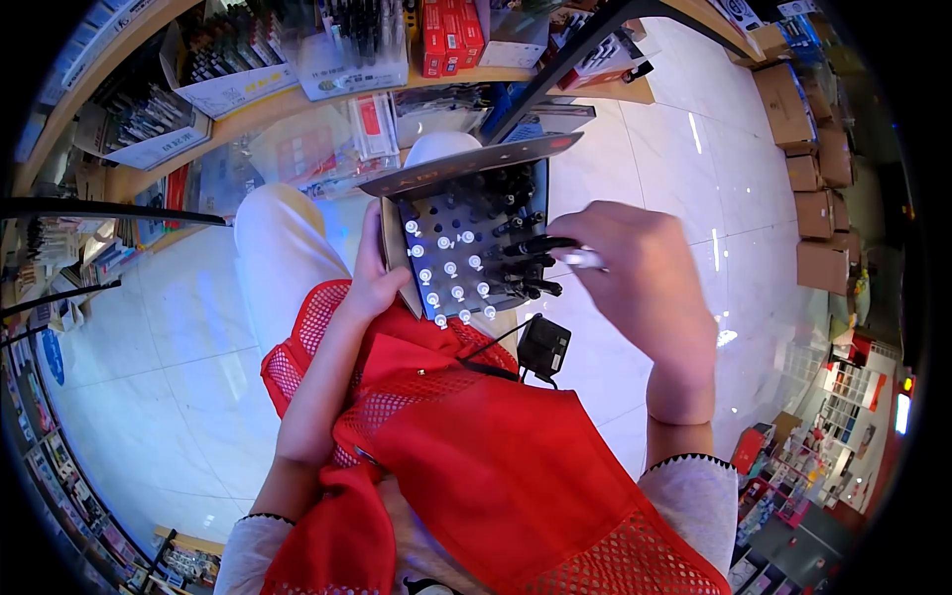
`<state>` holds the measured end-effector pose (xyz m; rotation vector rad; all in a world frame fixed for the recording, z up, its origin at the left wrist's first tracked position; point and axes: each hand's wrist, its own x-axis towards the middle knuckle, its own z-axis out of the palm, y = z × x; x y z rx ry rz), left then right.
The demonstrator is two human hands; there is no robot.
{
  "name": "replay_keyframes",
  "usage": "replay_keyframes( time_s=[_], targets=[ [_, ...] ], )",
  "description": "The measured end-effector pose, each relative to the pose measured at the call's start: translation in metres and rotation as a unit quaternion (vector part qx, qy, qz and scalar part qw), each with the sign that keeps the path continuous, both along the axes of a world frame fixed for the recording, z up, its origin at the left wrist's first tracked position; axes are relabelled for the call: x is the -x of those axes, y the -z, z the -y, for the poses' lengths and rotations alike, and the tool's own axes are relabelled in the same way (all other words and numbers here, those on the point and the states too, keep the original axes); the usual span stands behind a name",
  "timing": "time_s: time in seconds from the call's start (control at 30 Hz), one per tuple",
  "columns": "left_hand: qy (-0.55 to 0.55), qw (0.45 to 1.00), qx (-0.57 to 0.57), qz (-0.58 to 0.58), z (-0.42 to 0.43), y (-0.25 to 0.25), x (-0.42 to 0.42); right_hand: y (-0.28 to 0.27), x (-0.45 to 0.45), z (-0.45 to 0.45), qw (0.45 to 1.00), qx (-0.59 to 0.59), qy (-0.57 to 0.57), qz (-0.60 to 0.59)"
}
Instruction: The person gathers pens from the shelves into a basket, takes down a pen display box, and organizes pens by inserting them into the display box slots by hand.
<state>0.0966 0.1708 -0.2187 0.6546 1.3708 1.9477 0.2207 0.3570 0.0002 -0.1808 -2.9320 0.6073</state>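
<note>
An open box (431, 219) rests over my lap, its dark lid flap (466, 165) raised at the far side. White-capped pens (450, 268) stand in rows in its left part, and several black pens (516, 248) fill the right part, some leaning over the edge. My left hand (375, 266) grips the box's left side, thumb on the near corner. At the right edge, my right hand (630, 268) has its fingers closed around black and white pens (580, 258); it is slightly blurred.
Shelves (268, 111) across the top hold boxes of pens (233, 64) and red boxes (451, 38). A black metal post (565, 69) slants beside them. Cardboard boxes (823, 178) are stacked at the right. A small black device (544, 345) hangs near my lap.
</note>
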Motion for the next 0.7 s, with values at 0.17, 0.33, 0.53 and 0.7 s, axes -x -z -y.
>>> replay_keyframes(
  time_s=[0.17, 0.33, 0.53, 0.7],
  targets=[
    [0.007, 0.999, -0.006, -0.053, 0.003, 0.015, 0.005, 0.029, 0.006, 0.006, 0.999, -0.037, -0.017, 0.035],
    [0.008, 1.0, -0.005, -0.002, 0.003, 0.015, 0.004, 0.036, 0.008, 0.013, 0.998, -0.015, -0.058, 0.001],
    [-0.022, 0.996, 0.005, 0.092, 0.011, 0.024, 0.005, 0.046, 0.015, 0.012, 0.996, 0.003, -0.072, -0.053],
    [-0.015, 0.992, 0.019, 0.125, 0.011, 0.018, 0.005, 0.048, 0.02, 0.008, 0.998, -0.012, -0.02, -0.06]
  ],
)
